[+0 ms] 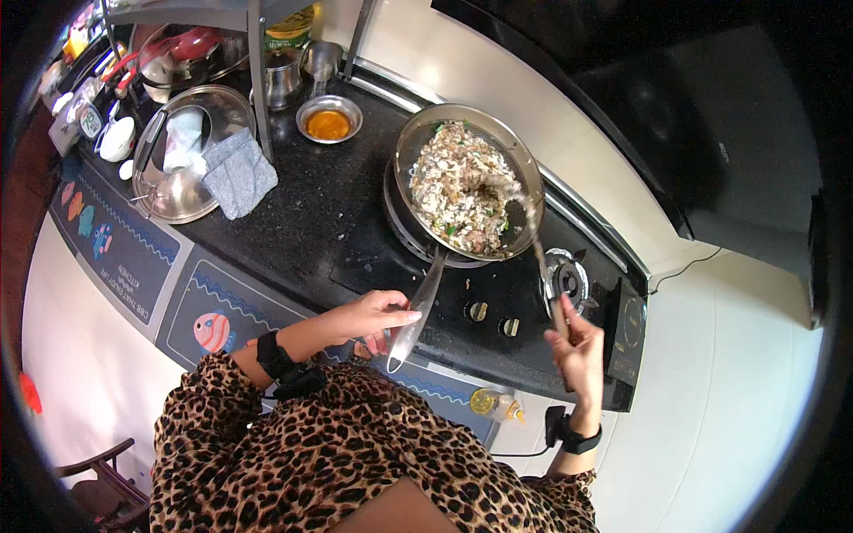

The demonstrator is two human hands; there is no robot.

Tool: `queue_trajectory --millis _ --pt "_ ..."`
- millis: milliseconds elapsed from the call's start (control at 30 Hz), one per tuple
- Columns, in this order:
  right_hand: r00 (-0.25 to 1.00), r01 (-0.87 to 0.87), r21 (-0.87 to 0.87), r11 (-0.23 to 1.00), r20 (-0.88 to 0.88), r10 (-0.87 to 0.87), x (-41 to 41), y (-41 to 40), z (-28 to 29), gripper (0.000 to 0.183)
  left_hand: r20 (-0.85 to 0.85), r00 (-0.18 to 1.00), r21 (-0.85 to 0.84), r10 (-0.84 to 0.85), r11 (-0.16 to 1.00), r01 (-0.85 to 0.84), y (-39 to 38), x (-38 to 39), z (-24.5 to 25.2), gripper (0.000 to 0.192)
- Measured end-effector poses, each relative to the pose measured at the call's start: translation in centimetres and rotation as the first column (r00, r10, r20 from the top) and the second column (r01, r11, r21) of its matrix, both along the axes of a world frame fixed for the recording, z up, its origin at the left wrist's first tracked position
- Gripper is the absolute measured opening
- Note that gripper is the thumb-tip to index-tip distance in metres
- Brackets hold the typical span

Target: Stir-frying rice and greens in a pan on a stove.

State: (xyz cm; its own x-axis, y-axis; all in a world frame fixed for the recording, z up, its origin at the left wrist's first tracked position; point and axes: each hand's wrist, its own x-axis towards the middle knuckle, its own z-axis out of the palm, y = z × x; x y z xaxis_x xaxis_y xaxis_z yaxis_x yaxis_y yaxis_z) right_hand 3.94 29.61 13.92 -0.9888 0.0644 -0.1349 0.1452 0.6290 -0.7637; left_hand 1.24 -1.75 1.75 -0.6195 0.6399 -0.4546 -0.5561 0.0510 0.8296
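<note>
A frying pan (535, 180) stands on the gas stove, filled with a chopped, crumbly food mixture (446, 180) of pale, brown and green bits. My left hand (376, 320) loosely grips the pan's metal handle (430, 286), its thumb lying over the top. In my right hand (578, 346) is a long-handled cooking utensil (538, 250), blurred along its shaft. Its head reaches into the right part of the food and is partly hidden there, so its exact shape cannot be told.
Right of the pan is a second burner (568, 280), with two stove knobs (476, 311) in front. A metal bowl of orange liquid (328, 124) sits at the back left. Farther left, a grey cloth (240, 174) lies against a large lid (180, 200). A range hood (666, 113) overhangs the right.
</note>
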Motion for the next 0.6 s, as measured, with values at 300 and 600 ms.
queue_trajectory --millis 300,600 --pt "0.992 -0.060 -0.152 0.987 0.098 0.075 -16.0 -0.9 0.6 0.053 -0.073 0.996 -0.020 -0.052 0.999 0.051 0.6 1.2 0.6 0.067" --pt "0.849 -0.498 0.296 0.815 -0.025 0.528 -16.6 -3.7 -0.4 0.054 0.025 0.999 0.100 -0.021 0.995 0.019 1.1 1.1 1.4 0.068"
